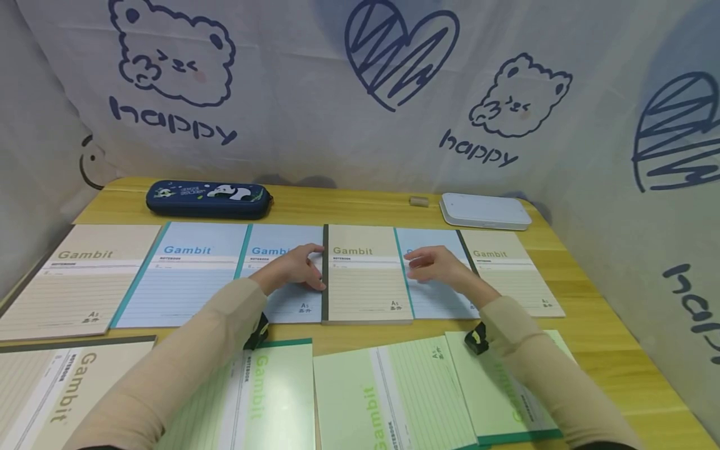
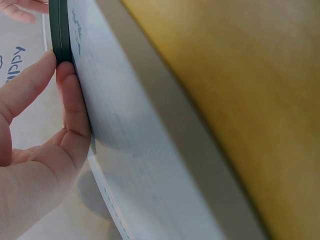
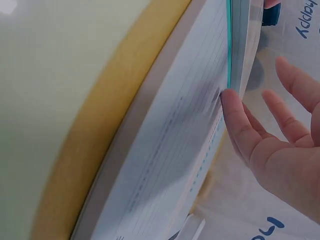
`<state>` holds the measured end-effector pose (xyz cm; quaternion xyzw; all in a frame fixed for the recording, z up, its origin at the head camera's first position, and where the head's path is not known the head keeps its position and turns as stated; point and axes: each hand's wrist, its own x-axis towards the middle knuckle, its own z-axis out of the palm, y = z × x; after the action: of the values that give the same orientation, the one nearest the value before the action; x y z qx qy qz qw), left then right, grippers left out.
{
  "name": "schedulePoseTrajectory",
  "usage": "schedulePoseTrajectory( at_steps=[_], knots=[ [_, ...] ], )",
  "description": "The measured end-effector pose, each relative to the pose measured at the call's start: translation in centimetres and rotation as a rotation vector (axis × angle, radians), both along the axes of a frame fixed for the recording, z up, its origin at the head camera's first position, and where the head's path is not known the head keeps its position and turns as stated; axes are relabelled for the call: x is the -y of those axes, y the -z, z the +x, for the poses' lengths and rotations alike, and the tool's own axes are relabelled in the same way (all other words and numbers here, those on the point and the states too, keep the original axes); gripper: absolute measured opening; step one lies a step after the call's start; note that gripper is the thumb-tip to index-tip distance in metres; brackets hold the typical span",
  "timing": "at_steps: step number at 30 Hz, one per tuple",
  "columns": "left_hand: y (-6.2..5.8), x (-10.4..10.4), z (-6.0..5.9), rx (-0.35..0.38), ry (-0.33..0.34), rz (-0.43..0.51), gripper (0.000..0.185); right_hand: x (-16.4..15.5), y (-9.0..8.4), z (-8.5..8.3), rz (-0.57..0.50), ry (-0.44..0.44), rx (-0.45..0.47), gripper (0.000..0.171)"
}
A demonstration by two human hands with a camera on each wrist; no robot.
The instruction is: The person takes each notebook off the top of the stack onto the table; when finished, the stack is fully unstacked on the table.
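- Between our two hands lies the beige notebook (image 1: 365, 275), flat on the table (image 1: 590, 300) in the back row
- Our left hand (image 1: 295, 269) presses straight fingers against its dark spine, apparently to square it with the blue notebook (image 1: 281, 275) beside
- Our right hand (image 1: 441, 265) rests open at the opposite edge, gripping nothing, as far as the blurred wrist view shows
- Back row, counted: three beige, three blue; nearer us, at least three green and another beige
- Beyond the grip: one pencil case (image 1: 208, 199), one white box (image 1: 485, 210)

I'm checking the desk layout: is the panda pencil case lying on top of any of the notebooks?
No, the panda pencil case lies on the bare wooden table behind the row of notebooks, apart from them.
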<state>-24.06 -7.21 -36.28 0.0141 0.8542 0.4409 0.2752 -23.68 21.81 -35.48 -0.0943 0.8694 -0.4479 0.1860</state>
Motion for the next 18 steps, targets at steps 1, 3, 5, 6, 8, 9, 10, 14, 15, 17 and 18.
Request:
schedulePoseTrajectory(
  at_steps=[1, 3, 5, 6, 8, 9, 10, 14, 15, 17, 18],
  knots=[
    [0.0, 0.0, 0.0, -0.001, 0.000, 0.001, 0.084, 0.1, 0.0, 0.0, -0.002, -0.001, 0.001, 0.040],
    [0.0, 0.0, 0.0, -0.002, 0.001, -0.001, 0.084, 0.4, -0.1, 0.1, -0.013, -0.004, 0.009, 0.040],
    [0.0, 0.0, 0.0, -0.003, 0.001, -0.003, 0.084, 0.7, -0.2, 0.1, -0.020, -0.007, 0.016, 0.040],
    [0.0, 0.0, 0.0, -0.004, 0.001, -0.005, 0.084, 0.8, -0.2, 0.1, -0.024, -0.007, 0.020, 0.041],
    [0.0, 0.0, 0.0, -0.006, 0.002, -0.007, 0.084, 1.1, -0.3, 0.1, -0.026, -0.010, 0.023, 0.041],
    [0.1, 0.0, 0.0, -0.008, 0.002, -0.008, 0.084, 1.2, -0.3, 0.1, -0.025, -0.009, 0.026, 0.041],
    [0.1, 0.0, 0.0, -0.010, 0.003, -0.007, 0.084, 1.3, -0.3, 0.1, -0.021, -0.006, 0.029, 0.041],
    [0.1, 0.0, 0.0, -0.013, 0.005, -0.005, 0.083, 1.7, -0.3, 0.1, 0.001, 0.019, 0.048, 0.040],
    [0.1, 0.0, 0.0, -0.013, 0.004, -0.002, 0.084, 1.7, -0.3, 0.1, 0.006, 0.026, 0.051, 0.039],
    [0.1, -0.1, 0.0, -0.012, 0.002, -0.004, 0.084, 1.8, -0.3, 0.0, 0.013, 0.042, 0.056, 0.038],
    [0.1, -0.1, 0.0, -0.011, 0.001, -0.004, 0.084, 1.9, -0.3, 0.0, 0.013, 0.053, 0.056, 0.038]
  ],
)
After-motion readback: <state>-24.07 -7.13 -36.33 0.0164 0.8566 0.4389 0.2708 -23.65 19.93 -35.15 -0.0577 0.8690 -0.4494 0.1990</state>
